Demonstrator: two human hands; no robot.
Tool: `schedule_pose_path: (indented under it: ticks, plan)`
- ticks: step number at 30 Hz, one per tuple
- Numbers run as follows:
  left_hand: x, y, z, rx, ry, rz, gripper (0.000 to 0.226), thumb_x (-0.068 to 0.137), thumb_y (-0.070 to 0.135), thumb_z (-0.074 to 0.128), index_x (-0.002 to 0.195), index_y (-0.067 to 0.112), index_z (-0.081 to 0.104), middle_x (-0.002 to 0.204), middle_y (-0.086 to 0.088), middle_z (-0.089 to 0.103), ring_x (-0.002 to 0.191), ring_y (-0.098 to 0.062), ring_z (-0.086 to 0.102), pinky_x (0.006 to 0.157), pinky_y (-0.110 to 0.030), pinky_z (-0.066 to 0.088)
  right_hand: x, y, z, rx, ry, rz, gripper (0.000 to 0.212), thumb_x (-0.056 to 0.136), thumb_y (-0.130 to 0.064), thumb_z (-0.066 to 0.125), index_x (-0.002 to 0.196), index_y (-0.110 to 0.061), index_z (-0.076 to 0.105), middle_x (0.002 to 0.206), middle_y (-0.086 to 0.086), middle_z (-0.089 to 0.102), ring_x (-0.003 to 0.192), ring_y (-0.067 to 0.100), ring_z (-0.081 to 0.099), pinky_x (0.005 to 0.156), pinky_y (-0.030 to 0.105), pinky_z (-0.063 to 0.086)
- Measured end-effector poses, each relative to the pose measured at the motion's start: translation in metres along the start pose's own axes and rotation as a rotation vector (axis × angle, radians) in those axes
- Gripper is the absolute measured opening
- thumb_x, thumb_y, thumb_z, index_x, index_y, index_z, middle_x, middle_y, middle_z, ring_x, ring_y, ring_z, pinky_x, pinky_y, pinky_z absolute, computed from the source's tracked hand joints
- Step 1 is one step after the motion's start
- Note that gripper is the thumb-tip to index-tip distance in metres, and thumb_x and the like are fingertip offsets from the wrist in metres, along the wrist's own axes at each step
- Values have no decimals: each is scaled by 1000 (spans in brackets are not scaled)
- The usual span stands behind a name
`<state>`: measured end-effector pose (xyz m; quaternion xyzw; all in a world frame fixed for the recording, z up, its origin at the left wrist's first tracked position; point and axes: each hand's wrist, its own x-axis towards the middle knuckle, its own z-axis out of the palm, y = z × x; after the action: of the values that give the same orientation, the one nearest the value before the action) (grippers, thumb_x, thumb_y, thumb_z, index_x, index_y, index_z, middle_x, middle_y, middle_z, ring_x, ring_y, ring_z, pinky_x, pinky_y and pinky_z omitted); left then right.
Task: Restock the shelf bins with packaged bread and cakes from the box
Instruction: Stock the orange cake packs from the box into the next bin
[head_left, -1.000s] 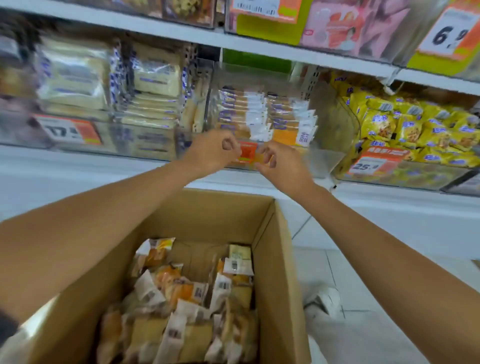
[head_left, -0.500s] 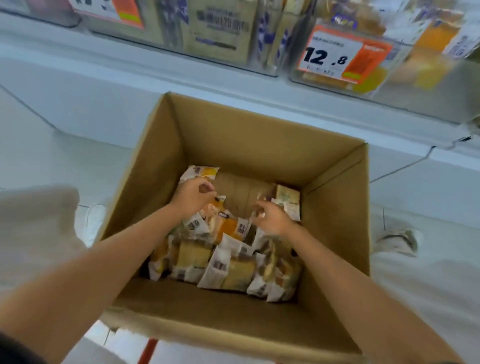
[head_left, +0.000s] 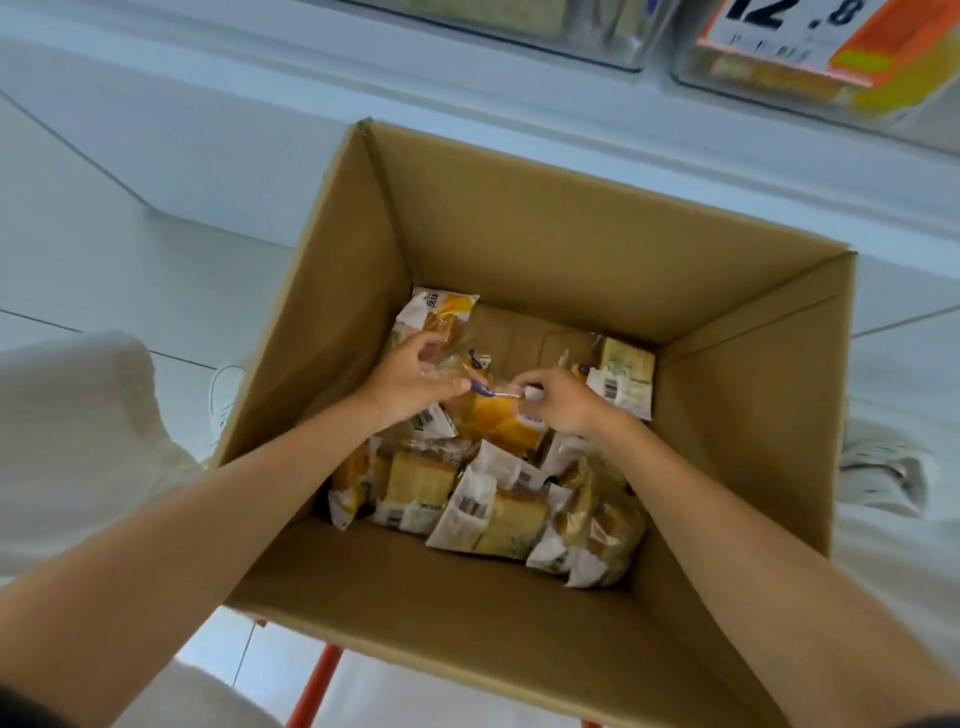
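Note:
An open cardboard box (head_left: 545, 244) stands in front of me, holding several wrapped cakes (head_left: 498, 509) in clear and white packets. Both my hands are down inside it. My left hand (head_left: 410, 382) has its fingers curled round a cake packet near the box's back left. My right hand (head_left: 558, 402) pinches the top edge of an orange cake packet (head_left: 498, 421) in the middle. One packet (head_left: 441, 312) leans against the left wall, another (head_left: 623, 379) lies by the right wall.
The white shelf ledge (head_left: 519, 104) runs across the top, with clear bins and an orange price tag (head_left: 810, 36) above it. White floor tiles lie to the left. My trouser legs and shoes flank the box. An orange metal leg (head_left: 311, 686) shows beneath it.
My hands have left the shelf bin and dropped into the box. My view has tilted down from the shelves. Each hand now takes hold of a packet.

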<state>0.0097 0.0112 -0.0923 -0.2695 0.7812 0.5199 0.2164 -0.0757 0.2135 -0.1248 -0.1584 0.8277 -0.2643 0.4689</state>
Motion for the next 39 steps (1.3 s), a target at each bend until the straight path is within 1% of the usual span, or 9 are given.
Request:
schedule_pose_path:
  ticks: [3,9,16,20,25,27,31,36,39]
  plan:
    - [-2,15,7,-58,-135,-10,96,73,34,85,151,22,31,141,3,44,131,-14,44,101,-30,45,-23,-15,-28,42,54,-128,19,90,-21,70,109,-20,65,122,2,60,121,21,54,104,41,42]
    - [-11,9,1,-194,69,-2,25,84,22,77,96,13,58,81,-10,52,70,-14,51,52,-12,41,-39,-7,-24,137,116,-85,79,83,-30,77,149,-24,34,144,2,44,128,20,48,103,36,44]
    - [-26,-13,-16,-361,160,-46,24,92,20,68,114,15,62,112,-7,67,97,-18,64,76,-27,53,-23,17,45,132,-271,174,80,92,-29,66,155,-19,17,156,5,30,139,26,38,108,36,40]
    - [-28,-20,-17,-361,103,-50,19,92,24,68,110,24,63,115,-5,69,110,-25,65,100,-47,51,-18,19,62,109,-198,141,25,93,-25,65,113,-10,64,117,10,62,102,25,62,81,30,43]
    - [-28,-17,-16,-331,95,-49,32,94,29,65,124,20,58,120,-4,67,112,-22,64,100,-48,51,-41,12,21,173,-43,62,38,94,-22,63,100,16,57,82,10,46,71,42,50,70,33,51]
    - [-29,-12,-15,-365,104,-61,39,95,29,64,131,21,54,124,-5,65,111,-23,64,98,-48,52,-58,-2,-12,184,82,30,29,97,-22,58,85,4,54,74,8,42,59,23,42,59,26,40]
    - [-32,12,-7,-462,77,-101,44,98,30,58,140,21,47,132,-6,60,115,-24,62,84,-39,57,-72,-31,-53,198,386,-53,24,98,-22,54,83,-4,49,76,5,41,68,18,43,63,30,38]
    - [-43,68,10,-668,-144,-74,66,79,62,69,127,18,58,119,-12,68,105,-30,69,79,-55,58,-84,-78,-43,501,185,-107,24,103,-29,45,116,-17,62,122,6,60,113,20,58,96,37,52]
    - [-45,83,14,-653,-30,-61,54,79,34,82,124,15,60,115,-11,71,103,-26,70,72,-46,61,-93,-79,-43,615,152,-148,26,103,-17,43,115,-23,65,134,2,57,122,17,53,96,34,49]
